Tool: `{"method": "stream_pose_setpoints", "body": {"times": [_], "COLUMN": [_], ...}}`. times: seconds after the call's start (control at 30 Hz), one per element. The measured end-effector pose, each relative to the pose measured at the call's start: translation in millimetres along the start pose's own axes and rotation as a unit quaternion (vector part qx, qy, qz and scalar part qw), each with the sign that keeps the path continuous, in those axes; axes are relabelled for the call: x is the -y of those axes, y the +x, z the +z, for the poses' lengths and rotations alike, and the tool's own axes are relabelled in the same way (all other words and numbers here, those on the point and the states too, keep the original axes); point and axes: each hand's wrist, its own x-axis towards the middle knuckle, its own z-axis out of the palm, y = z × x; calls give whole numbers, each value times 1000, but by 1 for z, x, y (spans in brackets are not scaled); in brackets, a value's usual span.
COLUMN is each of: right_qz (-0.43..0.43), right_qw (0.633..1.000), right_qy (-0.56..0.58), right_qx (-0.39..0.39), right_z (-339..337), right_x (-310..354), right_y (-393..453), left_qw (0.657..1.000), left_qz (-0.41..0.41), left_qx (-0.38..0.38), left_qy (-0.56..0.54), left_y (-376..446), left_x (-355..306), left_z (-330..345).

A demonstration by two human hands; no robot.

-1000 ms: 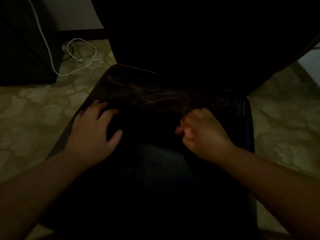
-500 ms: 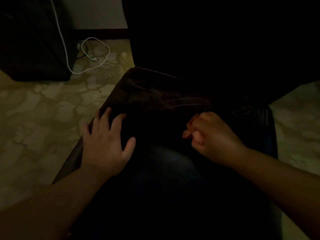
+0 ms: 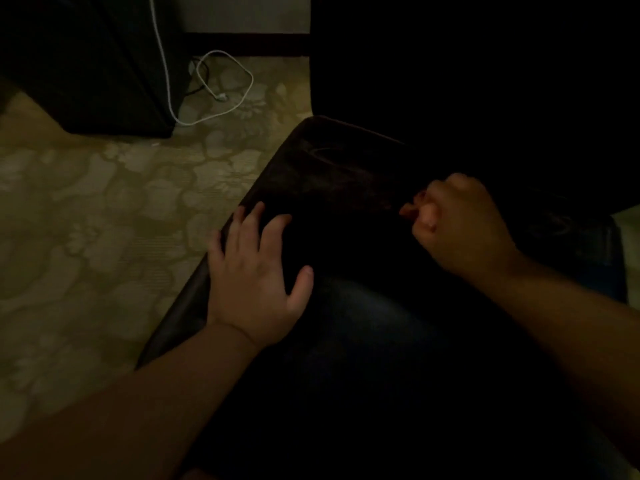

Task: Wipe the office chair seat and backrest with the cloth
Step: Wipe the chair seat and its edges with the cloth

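On the dark chair seat [image 3: 346,174], faint streaks show near its rear edge; I cannot make out the cloth in this dim light. My right hand [image 3: 460,223] sits clenched on the seat's far part, below the black backrest [image 3: 485,81]; whether it grasps anything I cannot tell. My left hand [image 3: 256,271] rests flat at the seat's left edge, fingers spread and released. Left of the chair lies patterned carpet [image 3: 104,209], with a white cable [image 3: 221,95] looped beside a dark cabinet [image 3: 86,64].
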Motion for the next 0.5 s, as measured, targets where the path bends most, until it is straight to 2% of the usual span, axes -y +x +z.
{"method": "stream_pose_setpoints", "body": {"times": [0.03, 0.1, 0.2, 0.27, 0.37, 0.43, 0.5], "right_qz": [30, 19, -128, -174, -99, -25, -19], "right_qw": [1000, 1000, 986, 977, 992, 999, 999], "right_qy": [-5, 17, 70, 81, 56, 27, 35], "right_qx": [-9, 11, 76, 96, 54, 20, 20], "right_z": [6, 18, 17, 6, 10, 24, 36], "right_x": [10, 38, 50, 36, 34, 65, 100], "right_y": [12, 23, 2, -11, 21, 55, 65], "left_qw": [1000, 1000, 998, 995, 992, 991, 990], "left_qz": [1, 1, -5, -6, -7, -6, -1], "left_qx": [-4, -10, -33, -55, -69, -72, -76], "left_qy": [-1, -11, -48, -84, -110, -114, -123], "left_y": [0, -1, -4, -5, -3, -3, -4], "left_x": [1, 1, 3, 2, 3, 5, 6], "left_z": [0, 2, 3, 6, 8, 10, 11]}}
